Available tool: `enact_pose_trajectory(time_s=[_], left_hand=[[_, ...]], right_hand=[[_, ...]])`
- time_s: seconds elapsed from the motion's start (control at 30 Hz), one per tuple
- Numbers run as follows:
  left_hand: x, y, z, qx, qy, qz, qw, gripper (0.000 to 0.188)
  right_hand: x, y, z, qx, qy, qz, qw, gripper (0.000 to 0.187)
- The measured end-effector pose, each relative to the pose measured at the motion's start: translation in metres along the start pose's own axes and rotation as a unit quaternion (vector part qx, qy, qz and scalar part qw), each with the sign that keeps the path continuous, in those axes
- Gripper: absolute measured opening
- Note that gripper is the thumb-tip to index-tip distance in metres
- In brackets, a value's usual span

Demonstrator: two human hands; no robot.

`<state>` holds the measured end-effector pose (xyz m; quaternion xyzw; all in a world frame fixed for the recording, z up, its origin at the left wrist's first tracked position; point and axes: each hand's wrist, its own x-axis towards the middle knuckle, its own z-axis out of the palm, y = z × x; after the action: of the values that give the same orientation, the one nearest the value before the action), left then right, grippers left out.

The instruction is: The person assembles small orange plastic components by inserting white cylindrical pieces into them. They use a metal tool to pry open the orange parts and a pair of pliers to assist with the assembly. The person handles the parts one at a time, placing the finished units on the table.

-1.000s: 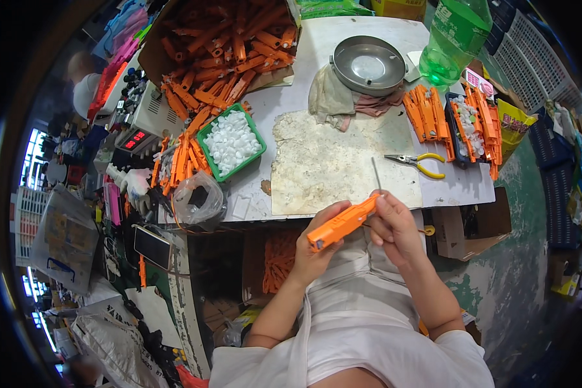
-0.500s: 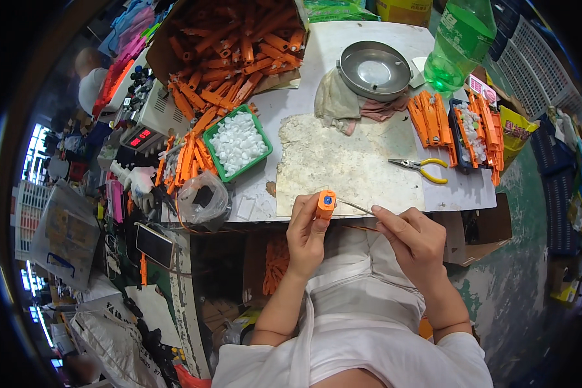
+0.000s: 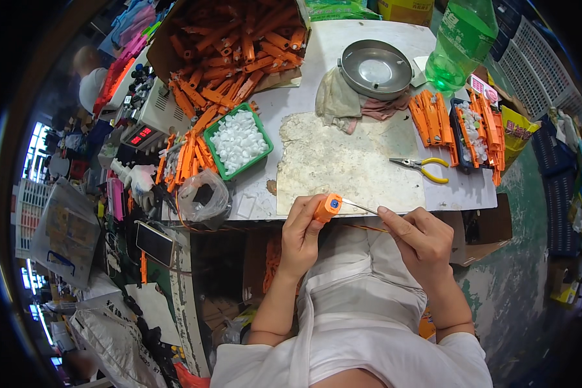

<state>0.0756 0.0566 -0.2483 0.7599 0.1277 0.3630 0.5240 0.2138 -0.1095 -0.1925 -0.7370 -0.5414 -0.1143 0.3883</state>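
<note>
Orange part: left hand grips it near front edge of bench
Metal rod: right hand pinches, rear end hidden

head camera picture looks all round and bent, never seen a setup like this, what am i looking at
There is no machine here, just a person's two bare hands. The view comes from a wide fisheye camera on their head, looking down, so straight edges curve.

The left hand holds an orange piece with blue at its end. The right hand holds a thin metal rod, its tip by that piece; whether they touch is hard to tell.

On the table are a green basket of small white parts, yellow-handled pliers, a metal bowl and a green bottle.
</note>
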Motion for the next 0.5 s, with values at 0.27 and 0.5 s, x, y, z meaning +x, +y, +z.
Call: enact_pose_trajectory(time_s=[0.27,0.5], left_hand=[[0.01,0.016,-0.015,0.086,-0.085,0.043,0.992,0.032],[0.012,0.021,-0.02,0.09,-0.137,0.021,0.986,0.031]], right_hand=[[-0.012,0.003,0.005,0.115,-0.008,0.055,0.992,0.043],[-0.024,0.012,0.017,0.006,0.051,-0.051,0.997,0.038]])
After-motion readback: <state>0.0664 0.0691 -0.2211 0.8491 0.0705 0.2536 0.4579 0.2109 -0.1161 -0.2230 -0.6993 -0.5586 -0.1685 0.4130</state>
